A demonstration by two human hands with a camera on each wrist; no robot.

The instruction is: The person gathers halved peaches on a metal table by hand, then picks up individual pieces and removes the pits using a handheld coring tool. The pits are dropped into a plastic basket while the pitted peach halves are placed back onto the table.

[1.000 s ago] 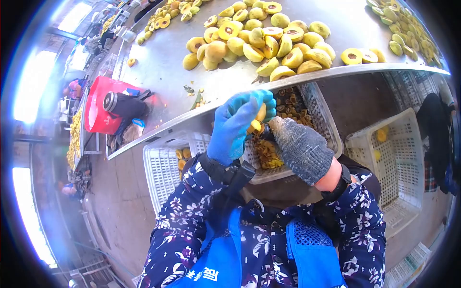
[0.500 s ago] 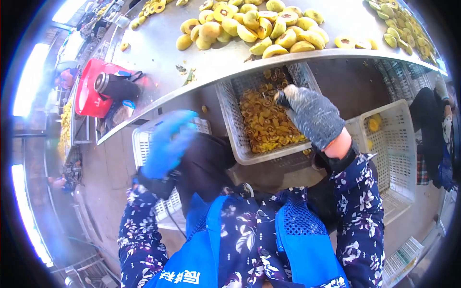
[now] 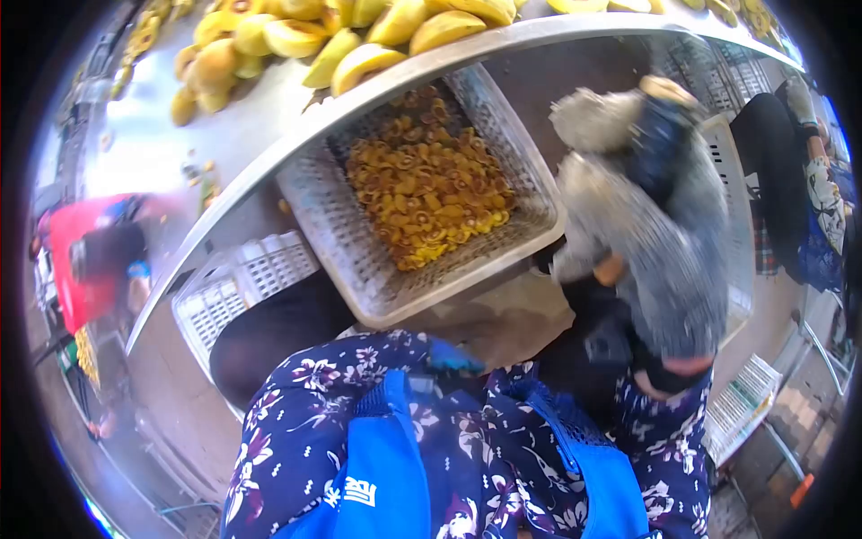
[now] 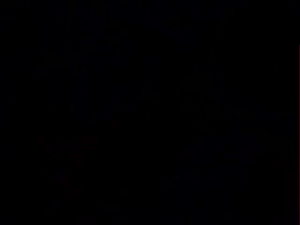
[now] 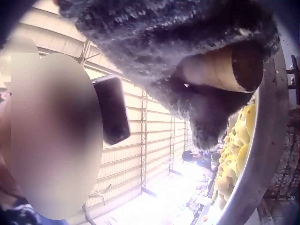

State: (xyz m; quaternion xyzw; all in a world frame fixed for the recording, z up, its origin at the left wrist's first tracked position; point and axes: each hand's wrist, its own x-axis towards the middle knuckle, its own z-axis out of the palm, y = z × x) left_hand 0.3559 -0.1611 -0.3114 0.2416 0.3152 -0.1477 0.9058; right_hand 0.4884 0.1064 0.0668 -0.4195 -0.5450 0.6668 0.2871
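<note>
My right hand point(image 3: 664, 234), in a grey knitted glove, is blurred to the right of a crate in the head view. In the right wrist view the glove's fingers curl round a tool's wooden handle point(image 5: 220, 70), whose round, dark end shows; the rest of the tool is hidden. A small patch of blue glove at my waist is all that shows of my left hand point(image 3: 455, 357); its fingers are hidden, and the left wrist view is black. The white crate point(image 3: 530, 162) between my knees and the table holds brown and yellow fruit scraps point(image 3: 431, 184).
Halved yellow fruits point(image 3: 296, 36) lie along the metal table point(image 3: 162, 135), whose raised edge point(image 3: 269, 162) curves above the crate. Another white crate point(image 3: 211, 301) stands at left, and a basket point(image 3: 745, 400) at lower right. A red bag point(image 3: 81, 260) is at far left; another person's arm point(image 3: 822, 189) is at right.
Earlier my left hand held a yellow fruit piece against the right hand; it then swung left and is now at my waist. My right hand has moved right. The head view has shifted.
</note>
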